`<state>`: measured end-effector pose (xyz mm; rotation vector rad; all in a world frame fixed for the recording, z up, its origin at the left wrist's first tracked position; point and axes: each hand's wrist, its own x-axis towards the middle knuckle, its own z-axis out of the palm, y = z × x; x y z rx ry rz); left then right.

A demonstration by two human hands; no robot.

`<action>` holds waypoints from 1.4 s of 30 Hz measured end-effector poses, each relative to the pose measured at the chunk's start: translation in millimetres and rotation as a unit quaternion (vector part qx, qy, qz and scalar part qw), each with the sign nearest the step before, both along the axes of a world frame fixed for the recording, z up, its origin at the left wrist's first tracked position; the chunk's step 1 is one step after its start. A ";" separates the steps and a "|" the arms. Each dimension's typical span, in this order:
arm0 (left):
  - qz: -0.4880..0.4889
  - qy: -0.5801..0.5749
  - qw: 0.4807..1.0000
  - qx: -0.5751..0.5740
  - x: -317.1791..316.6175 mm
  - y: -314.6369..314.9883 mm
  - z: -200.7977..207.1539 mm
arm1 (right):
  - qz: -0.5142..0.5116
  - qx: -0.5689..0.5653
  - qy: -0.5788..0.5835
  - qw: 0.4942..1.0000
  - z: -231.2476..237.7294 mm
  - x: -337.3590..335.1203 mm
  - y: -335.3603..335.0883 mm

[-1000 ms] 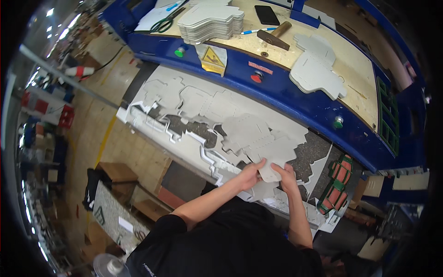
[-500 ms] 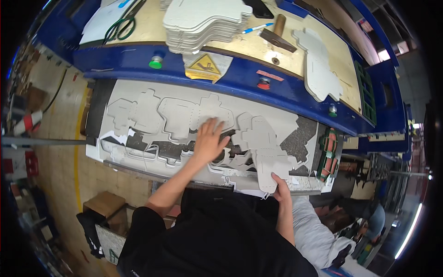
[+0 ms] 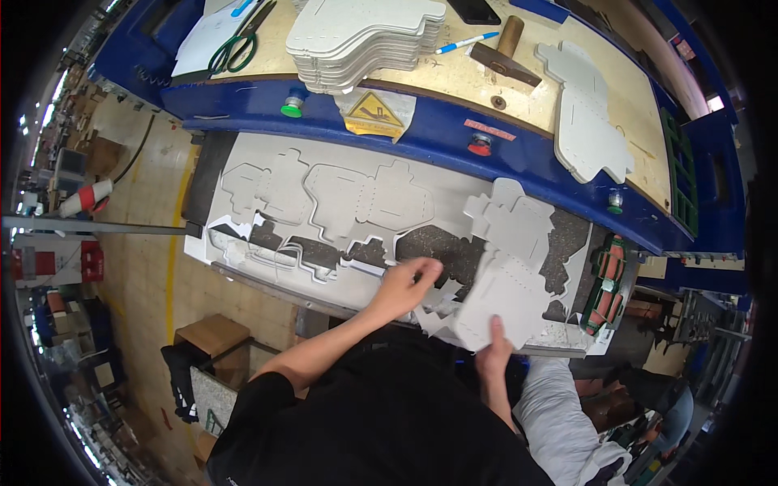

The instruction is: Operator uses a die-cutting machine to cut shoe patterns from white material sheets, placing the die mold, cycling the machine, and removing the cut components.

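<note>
My right hand (image 3: 491,359) grips the near end of some die-cut grey cardboard blanks (image 3: 506,300), thumb on top. They reach across the right part of the work surface, overlapping one another. My left hand (image 3: 408,287) is just left of them, fingers curled in over the dark bed (image 3: 442,247). Whether anything sits in those fingers is hidden. Torn cardboard scraps (image 3: 442,314) lie beside that hand, close to my body. Further left, a cardboard sheet (image 3: 271,150) bears cut outlines, with blanks (image 3: 369,194) still lying within it.
On the ledge beyond stand a stack of blanks (image 3: 365,40), a hammer (image 3: 506,61), a pen (image 3: 468,43), scissors (image 3: 235,53) and a phone (image 3: 476,10). Another blank (image 3: 587,113) overhangs its front edge. A green-framed tool (image 3: 605,283) sits at the right end. Push buttons (image 3: 480,144) line the blue beam.
My left hand has left the sheet, drawn back toward my body and curled its fingers. The blanks in my right hand have shifted. More dark bed shows in the middle. The whole view has swung slightly.
</note>
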<state>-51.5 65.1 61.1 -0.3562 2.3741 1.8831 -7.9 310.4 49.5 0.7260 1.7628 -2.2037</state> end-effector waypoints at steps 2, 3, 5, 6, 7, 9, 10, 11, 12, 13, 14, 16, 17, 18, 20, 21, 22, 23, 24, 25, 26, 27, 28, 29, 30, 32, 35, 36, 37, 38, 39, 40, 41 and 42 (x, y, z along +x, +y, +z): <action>0.007 -0.171 0.948 0.270 -6.0 13.9 4.4 | 0.158 0.172 0.041 0.972 19.5 14.5 -32.2; 0.019 -0.216 0.937 0.274 -19.6 20.3 -1.3 | 0.237 0.249 0.065 0.937 23.9 17.2 -41.5; 0.034 -0.254 0.928 0.270 -30.7 15.5 -12.0 | 0.287 0.283 0.201 0.893 17.7 15.1 -51.2; 0.033 -0.262 0.921 0.286 -31.8 6.6 -17.7 | 0.447 0.267 0.143 0.842 30.3 3.8 -53.7; 0.014 -0.280 0.912 0.299 -34.0 -0.6 -24.2 | 0.579 0.249 0.071 0.773 38.1 0.4 -55.1; -0.001 -0.289 0.908 0.302 -33.2 -25.0 -38.6 | 0.610 0.163 0.081 0.771 33.4 -19.3 -55.6; -0.007 -0.295 0.903 0.313 -38.3 -37.9 -39.8 | 0.611 0.138 0.061 0.777 23.6 -27.9 -49.4; -0.019 -0.286 0.919 0.272 -44.5 -56.7 -37.8 | 0.613 0.113 0.040 0.781 6.8 -35.4 -41.1; -0.029 -0.278 0.932 0.230 -46.6 -83.6 -36.2 | 0.538 0.095 -0.021 0.837 -6.3 -40.5 -39.2; -0.077 -0.239 0.956 0.151 -49.8 -115.5 -39.1 | 0.457 0.074 -0.080 0.883 -17.3 -45.2 -41.9; -0.127 -0.195 0.970 0.074 -55.8 -147.8 -43.6 | 0.286 -0.048 -0.077 0.954 -26.0 -47.5 -56.5; -0.237 -0.133 0.962 0.009 -77.8 -199.6 -31.6 | 0.014 -0.210 -0.084 0.974 -39.1 -59.8 -101.3; -0.246 -0.129 0.961 0.011 -90.0 -224.0 -33.7 | -0.061 -0.253 -0.101 0.960 -47.1 -70.8 -126.2; -0.298 -0.133 0.945 -0.003 -105.5 -245.0 -42.7 | -0.069 -0.246 -0.108 0.961 -64.3 -79.9 -148.4; -0.353 -0.128 0.926 -0.022 -131.2 -264.4 -66.0 | -0.080 -0.241 -0.106 0.961 -91.6 -93.4 -178.5; -0.392 -0.076 0.910 -0.108 -142.5 -270.3 -78.1 | -0.090 -0.217 -0.123 0.964 -98.5 -99.0 -191.6; -0.425 -0.023 0.884 -0.193 -150.6 -276.1 -83.7 | -0.100 -0.193 -0.141 0.966 -100.7 -104.3 -203.4; -0.430 -0.016 0.882 -0.194 -153.9 -271.6 -84.1 | -0.106 -0.193 -0.134 0.966 -98.5 -107.1 -207.6; -0.390 0.019 0.880 -0.272 -154.0 -262.3 -86.0 | -0.111 -0.179 -0.157 0.965 -95.4 -111.2 -207.5; -0.346 0.053 0.870 -0.346 -152.0 -257.0 -87.3 | -0.116 -0.165 -0.180 0.963 -91.8 -113.7 -207.7; -0.351 0.058 0.869 -0.345 -149.5 -254.4 -87.9 | -0.115 -0.150 -0.197 0.962 -88.8 -114.1 -206.4; -0.336 0.063 0.868 -0.361 -146.6 -253.3 -88.2 | -0.120 -0.149 -0.194 0.962 -86.6 -117.6 -207.9; -0.322 0.068 0.866 -0.375 -144.6 -251.1 -87.0 | -0.087 -0.141 -0.205 0.965 -86.6 -119.9 -205.8; -0.326 0.072 0.866 -0.372 -144.6 -252.6 -84.8 | -0.053 -0.133 -0.217 0.966 -86.9 -122.4 -204.6; -0.339 0.097 0.865 -0.358 -144.2 -255.8 -82.4 | -0.035 -0.138 -0.222 0.965 -87.4 -125.1 -203.8; -0.346 0.123 0.865 -0.342 -142.5 -258.9 -73.4 | -0.048 -0.104 -0.207 0.972 -85.6 -126.4 -211.9; -0.329 0.125 0.860 -0.368 -137.8 -254.8 -72.0 | -0.046 -0.073 -0.176 0.981 -86.4 -135.2 -217.3; -0.302 0.178 0.859 -0.374 -132.6 -253.3 -79.7 | -0.038 -0.077 -0.164 0.983 -89.6 -137.3 -217.7; -0.274 0.228 0.854 -0.379 -127.6 -252.9 -88.8 | -0.030 -0.082 -0.155 0.984 -92.6 -137.2 -218.4; -0.272 0.207 0.865 -0.367 -123.7 -253.1 -90.6 | -0.035 -0.081 -0.154 0.984 -94.9 -135.2 -219.4; -0.262 0.205 0.868 -0.368 -120.9 -252.9 -92.0 | -0.025 -0.077 -0.153 0.985 -96.1 -131.0 -216.6; -0.227 0.208 0.879 -0.363 -121.5 -249.6 -88.5 | 0.012 -0.144 -0.111 0.983 -96.0 -127.8 -208.8; -0.192 0.211 0.889 -0.358 -122.9 -247.0 -84.6 | 0.049 -0.211 -0.068 0.974 -96.7 -128.1 -203.3; -0.184 0.210 0.891 -0.360 -127.3 -246.9 -80.0 | 0.057 -0.209 -0.068 0.974 -98.4 -131.5 -199.8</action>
